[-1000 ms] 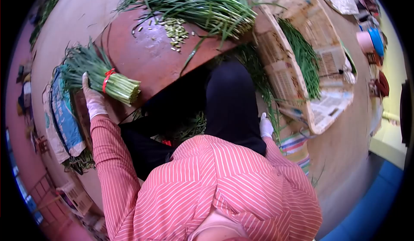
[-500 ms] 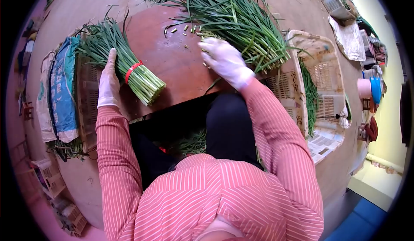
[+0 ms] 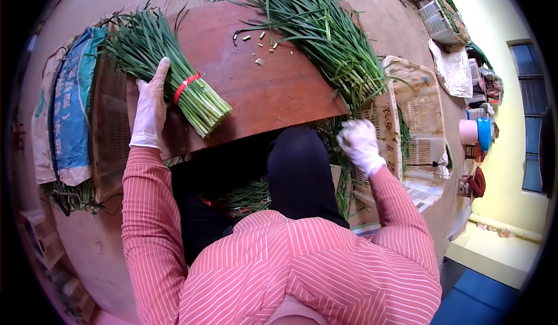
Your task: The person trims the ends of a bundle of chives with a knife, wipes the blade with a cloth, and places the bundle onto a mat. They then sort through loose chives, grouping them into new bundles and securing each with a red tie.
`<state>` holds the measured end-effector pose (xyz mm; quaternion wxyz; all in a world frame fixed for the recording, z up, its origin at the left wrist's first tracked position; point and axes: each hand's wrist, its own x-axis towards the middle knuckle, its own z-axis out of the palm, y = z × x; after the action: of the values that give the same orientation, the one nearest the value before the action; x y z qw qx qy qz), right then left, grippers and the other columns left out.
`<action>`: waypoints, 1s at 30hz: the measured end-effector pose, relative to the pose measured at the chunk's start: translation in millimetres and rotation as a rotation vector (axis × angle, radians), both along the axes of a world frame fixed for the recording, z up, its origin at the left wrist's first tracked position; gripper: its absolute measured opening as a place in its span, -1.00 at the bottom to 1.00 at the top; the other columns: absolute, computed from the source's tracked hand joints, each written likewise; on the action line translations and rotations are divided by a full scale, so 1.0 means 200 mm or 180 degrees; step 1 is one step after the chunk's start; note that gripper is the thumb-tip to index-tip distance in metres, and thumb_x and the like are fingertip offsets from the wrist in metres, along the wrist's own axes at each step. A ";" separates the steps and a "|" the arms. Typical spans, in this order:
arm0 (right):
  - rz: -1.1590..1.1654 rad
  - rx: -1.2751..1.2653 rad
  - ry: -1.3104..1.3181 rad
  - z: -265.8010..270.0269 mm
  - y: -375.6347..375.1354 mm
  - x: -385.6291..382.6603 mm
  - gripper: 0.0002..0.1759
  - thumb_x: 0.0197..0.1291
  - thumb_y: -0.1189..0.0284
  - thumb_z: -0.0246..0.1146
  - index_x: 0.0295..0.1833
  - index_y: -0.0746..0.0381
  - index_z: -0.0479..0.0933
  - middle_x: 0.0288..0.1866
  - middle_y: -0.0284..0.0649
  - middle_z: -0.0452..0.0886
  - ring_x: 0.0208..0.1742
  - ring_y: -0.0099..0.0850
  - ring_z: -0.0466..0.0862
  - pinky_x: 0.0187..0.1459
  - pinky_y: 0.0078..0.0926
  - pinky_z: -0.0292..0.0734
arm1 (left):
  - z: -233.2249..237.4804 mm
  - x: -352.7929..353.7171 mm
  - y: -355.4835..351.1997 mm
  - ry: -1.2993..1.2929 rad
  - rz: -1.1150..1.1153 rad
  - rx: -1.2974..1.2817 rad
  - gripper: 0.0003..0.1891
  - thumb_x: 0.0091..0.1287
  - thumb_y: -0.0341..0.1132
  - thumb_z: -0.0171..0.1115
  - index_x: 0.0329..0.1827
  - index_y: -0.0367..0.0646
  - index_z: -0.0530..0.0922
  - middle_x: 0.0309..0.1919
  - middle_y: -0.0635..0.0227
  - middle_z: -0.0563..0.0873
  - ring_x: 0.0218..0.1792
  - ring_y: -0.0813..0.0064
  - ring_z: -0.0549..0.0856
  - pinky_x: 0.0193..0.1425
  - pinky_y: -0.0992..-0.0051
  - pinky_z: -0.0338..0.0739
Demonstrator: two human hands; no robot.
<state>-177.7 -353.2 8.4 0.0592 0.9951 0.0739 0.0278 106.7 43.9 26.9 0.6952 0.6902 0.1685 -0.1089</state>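
Note:
A bundle of chives [image 3: 204,105], tied with a red band [image 3: 186,88], lies on the left of the reddish-brown board [image 3: 250,86]. My gloved left hand [image 3: 151,107] is against the bundle's left side, its thumb along the leaves and the other fingers mostly hidden. Past the board's front right corner, my gloved right hand [image 3: 359,146] is held low with fingers curled. What is in them, if anything, I cannot make out. Loose chives [image 3: 325,34] are heaped on the board's far right, and a few cut stem ends [image 3: 261,36] lie beside them.
A cream plastic crate [image 3: 427,101] with chives inside stands on the right. Left of the board is another crate [image 3: 110,133] with a blue sack [image 3: 78,110] over its side. Loose greens [image 3: 247,197] lie beneath the board by my knee [image 3: 302,168].
My right hand has gone from the stem ends on the board to beyond its front right corner. Fewer stem ends lie there now. My left hand stays at the tied bundle.

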 end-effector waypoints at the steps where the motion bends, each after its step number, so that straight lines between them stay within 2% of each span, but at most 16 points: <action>1: -0.0278 -0.0362 0.0441 0.05 0.00 -0.06 -0.75 0.22 0.27 0.28 -0.09 0.19 0.64 -0.03 -0.13 0.65 -0.16 -0.16 0.65 -0.09 -0.26 0.57 | 0.00 -0.01 -0.01 0.0000 0.0026 -0.0024 -0.03 0.20 0.14 0.45 0.51 -0.22 0.16 0.31 0.27 0.50 0.29 0.33 0.49 0.38 0.16 0.31; 4: -0.0870 0.0433 0.0354 0.20 0.14 0.07 -0.70 0.23 0.27 0.32 0.01 0.17 0.65 0.09 -0.08 0.66 0.02 -0.12 0.66 0.07 -0.22 0.58 | -0.04 0.00 0.00 -0.0553 -0.0156 0.0003 -0.06 0.30 0.04 0.40 0.49 -0.43 0.11 0.31 0.19 0.49 0.29 0.39 0.49 0.36 0.50 0.35; 7: 0.0099 0.1158 -0.0772 0.19 0.30 0.49 -0.67 0.22 0.31 0.30 0.07 0.18 0.60 -0.01 -0.16 0.66 -0.06 -0.18 0.67 -0.06 -0.27 0.62 | -0.08 0.05 -0.03 -0.0404 0.0184 -0.0123 0.00 0.26 0.00 0.45 0.51 -0.45 0.05 0.32 0.15 0.48 0.30 0.38 0.49 0.40 0.45 0.34; 8: 0.0324 0.1140 -0.0857 0.16 0.35 0.65 -0.66 0.22 0.31 0.29 0.09 0.17 0.58 -0.03 -0.17 0.65 -0.07 -0.19 0.67 -0.06 -0.27 0.62 | -0.20 0.12 -0.02 -0.0433 0.0345 -0.0173 0.08 0.22 -0.02 0.50 0.51 -0.50 -0.05 0.34 0.10 0.45 0.31 0.36 0.48 0.41 0.45 0.35; 12: 0.0794 0.1025 -0.0783 -0.04 0.51 1.32 -0.56 0.17 0.21 0.31 0.13 0.15 0.54 0.04 -0.08 0.61 0.11 -0.09 0.59 0.09 -0.17 0.55 | -0.01 0.05 -0.08 -0.0354 0.0462 -0.0066 0.31 0.14 0.04 0.55 0.50 -0.62 -0.29 0.43 0.03 0.35 0.46 0.29 0.32 0.54 0.43 0.10; 15: 0.1021 0.0965 -0.1148 -0.18 0.53 1.52 -0.61 0.20 0.17 0.30 0.06 0.15 0.58 0.01 -0.04 0.62 0.12 -0.06 0.59 0.10 -0.16 0.53 | -0.12 0.03 -0.03 -0.1238 -0.0013 0.0307 -0.36 0.46 -0.27 0.19 0.56 -0.16 0.20 0.40 -0.13 0.37 0.49 0.20 0.28 0.57 0.35 0.04; 16: 0.0874 0.1110 -0.0591 -0.14 0.50 1.49 -0.60 0.22 0.19 0.31 0.10 0.16 0.59 0.05 -0.02 0.63 0.14 -0.05 0.59 0.14 -0.18 0.52 | -0.32 0.07 0.10 -0.2436 -0.0718 0.0584 -0.52 0.50 -0.42 0.00 0.48 0.03 0.37 0.36 -0.14 0.41 0.48 0.16 0.29 0.57 0.33 0.05; 17: 0.0718 0.1244 0.0007 -0.09 0.46 1.43 -0.60 0.24 0.22 0.31 0.13 0.17 0.60 0.09 0.00 0.64 0.15 -0.03 0.60 0.17 -0.20 0.52 | -0.04 -0.04 -0.02 -0.1834 -0.0166 0.0082 -0.51 0.47 -0.40 0.10 0.47 -0.04 0.37 0.34 0.03 0.48 0.41 0.19 0.38 0.54 0.30 0.14; 18: 0.0634 0.1049 0.0016 -0.07 0.41 1.33 -0.72 0.26 0.22 0.27 -0.05 0.18 0.60 -0.07 -0.03 0.64 0.02 -0.03 0.62 0.02 -0.16 0.54 | 0.04 0.01 -0.05 -0.0916 0.0462 -0.0620 -0.51 0.44 -0.36 0.21 0.43 -0.05 0.41 0.36 0.14 0.46 0.37 0.27 0.44 0.46 0.30 0.26; 19: 0.0551 0.0837 0.0033 -0.06 0.33 1.20 -0.75 0.29 0.21 0.24 -0.23 0.18 0.60 -0.23 -0.06 0.63 -0.11 -0.03 0.64 -0.13 -0.13 0.57 | -0.09 0.04 0.07 -0.1310 -0.0081 -0.0553 -0.58 0.42 -0.29 0.29 0.32 -0.08 0.54 0.11 0.30 0.64 0.09 0.49 0.61 0.18 0.48 0.44; 20: 0.0895 0.0655 -0.0199 -0.07 0.22 1.03 -0.78 0.32 0.27 0.21 -0.26 0.20 0.58 -0.26 -0.07 0.62 -0.17 -0.03 0.63 -0.19 -0.14 0.56 | -0.13 0.00 0.10 -0.1178 -0.0040 -0.0537 -0.58 0.42 -0.29 0.29 0.32 -0.08 0.54 0.11 0.30 0.64 0.09 0.49 0.61 0.18 0.48 0.44; 22: 0.0958 0.0941 -0.0149 -0.01 0.05 0.65 -0.87 0.28 0.39 0.25 -0.14 0.19 0.62 -0.20 -0.08 0.64 -0.18 -0.06 0.64 -0.17 -0.12 0.55 | -0.08 -0.03 0.12 -0.1180 0.0147 -0.0063 -0.38 0.37 -0.15 0.32 0.41 -0.18 0.33 0.26 0.17 0.46 0.25 0.38 0.43 0.32 0.45 0.30; 27: -0.0527 -0.0310 0.0687 0.34 -0.13 -0.03 -0.62 0.19 0.41 0.33 0.15 0.15 0.63 0.20 -0.14 0.63 0.07 -0.17 0.67 0.08 -0.29 0.60 | 0.14 -0.02 0.15 -0.1383 0.0470 0.0863 0.10 0.27 0.13 0.38 0.59 -0.38 -0.09 0.56 -0.10 0.09 0.58 0.17 0.08 0.60 0.38 0.00; 28: -0.1527 0.1395 0.0487 0.39 -0.07 -0.06 -0.60 0.17 0.43 0.35 0.16 0.11 0.63 0.24 -0.15 0.62 0.07 -0.19 0.69 0.11 -0.32 0.58 | 0.15 -0.02 0.16 -0.1612 0.0445 0.0528 0.06 0.31 0.05 0.37 0.59 -0.38 -0.10 0.56 -0.14 0.06 0.59 0.15 0.06 0.60 0.39 -0.02; 29: -0.0155 -0.0017 -0.0243 0.50 0.03 -0.04 -0.66 0.18 0.45 0.35 0.11 0.13 0.66 0.15 -0.15 0.67 0.03 -0.20 0.70 0.11 -0.38 0.58 | 0.15 -0.04 0.16 -0.1834 0.0420 0.0190 0.02 0.34 -0.02 0.36 0.60 -0.38 -0.11 0.57 -0.17 0.03 0.60 0.14 0.04 0.60 0.39 -0.04; 30: -0.0169 0.0434 -0.0187 0.61 0.20 0.01 -0.68 0.20 0.45 0.35 0.09 0.13 0.67 0.11 -0.15 0.69 0.01 -0.20 0.71 0.10 -0.39 0.58 | 0.15 -0.07 0.17 -0.1824 0.0415 0.0184 0.02 0.34 -0.02 0.36 0.60 -0.38 -0.11 0.57 -0.17 0.03 0.60 0.14 0.04 0.60 0.39 -0.04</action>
<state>-175.7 -312.5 129.6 -0.0059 0.9972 0.0437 0.0604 92.2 77.0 57.3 0.7001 0.7000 0.0124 0.1401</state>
